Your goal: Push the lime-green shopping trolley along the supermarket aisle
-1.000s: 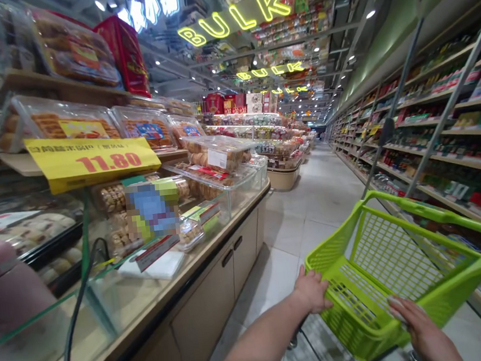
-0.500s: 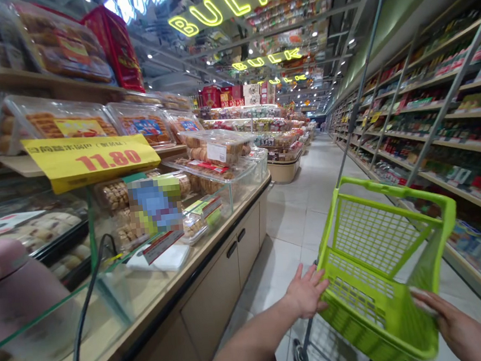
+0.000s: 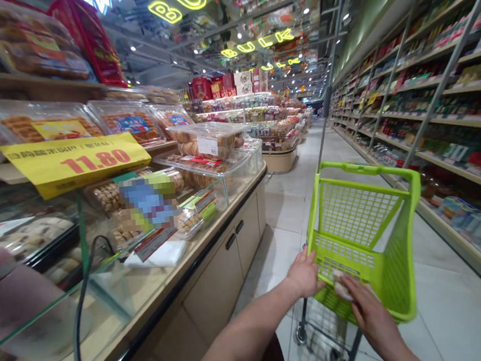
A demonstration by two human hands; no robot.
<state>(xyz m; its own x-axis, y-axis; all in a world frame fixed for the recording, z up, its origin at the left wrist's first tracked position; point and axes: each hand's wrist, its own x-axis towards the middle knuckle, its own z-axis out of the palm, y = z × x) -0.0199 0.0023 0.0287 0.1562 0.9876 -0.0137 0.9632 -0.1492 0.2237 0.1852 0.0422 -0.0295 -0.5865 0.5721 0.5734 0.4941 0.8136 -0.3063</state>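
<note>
A lime-green plastic shopping cart with a latticed basket stands in front of me, on the right. My left hand is closed over the near left corner of its basket rim. In my right hand is a crumpled white wipe, which may be tissue or cloth. The fingers press it against the near rim of the basket, a little to the right of my left hand. Part of the near rim is hidden behind the right hand.
On the left runs a glass-edged counter with boxed pastries, a yellow price sign, a pink bottle and a black cable. Stocked shelves line the right side. A tiled aisle leads ahead.
My left hand has gone from spread fingers to a grip on the basket rim. My right hand has carried the wipe leftward from the basket's right side to the near rim.
</note>
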